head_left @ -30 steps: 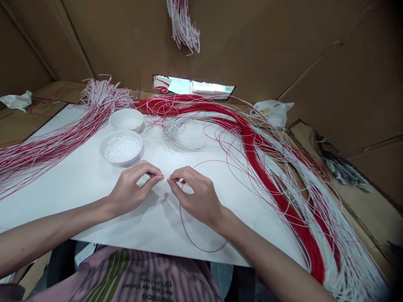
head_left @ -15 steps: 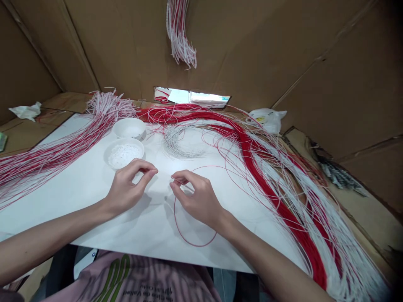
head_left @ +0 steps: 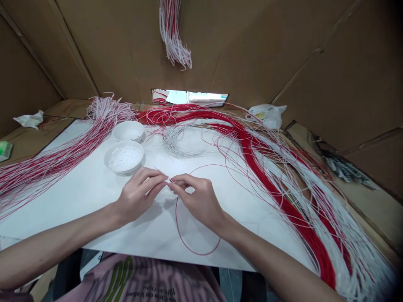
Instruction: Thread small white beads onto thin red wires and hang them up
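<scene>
My left hand (head_left: 138, 195) is closed in a pinch, its fingertips almost touching those of my right hand above the white table. Between thumb and forefinger my right hand (head_left: 198, 201) grips a thin red wire (head_left: 178, 230). The wire's tip pokes out past my left fingertips, and its slack hangs in a loop below my right hand. Whether a small piece also sits in the left pinch is hidden. Just beyond my left hand stands a white bowl (head_left: 106, 158) of small white pieces (head_left: 126, 158).
Behind that bowl is a second white bowl (head_left: 128, 131). A bundle of red and white wires (head_left: 69, 144) with white ends lies at left. Red wires (head_left: 261, 176) and white wires (head_left: 315, 218) sweep down the right side. A coil of pale wires (head_left: 174, 142) lies mid-table; cardboard walls (head_left: 252, 50) surround the table.
My left hand has moved right and slightly down, bringing its fingertips up to my right hand's. The wire tip now shows past the left fingers. My right hand has hardly moved.
</scene>
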